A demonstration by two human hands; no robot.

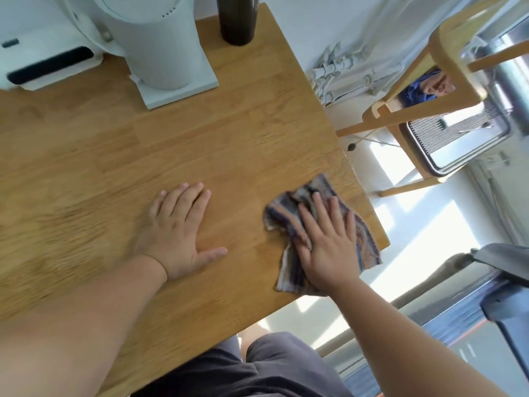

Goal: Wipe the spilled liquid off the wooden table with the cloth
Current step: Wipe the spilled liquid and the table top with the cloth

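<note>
Cloth [320, 233] lay crumpled under my right hand [329, 247], palm flat and fingers spread on it, by the table's [234, 144] right edge, one corner reaching the rim. My left hand [177, 233] pressed flat and empty on bare wood just beside it. Open tabletop stretched beyond both hands to a white kettle [160, 44] and dark bottle [237, 21] at the far edge.
</note>
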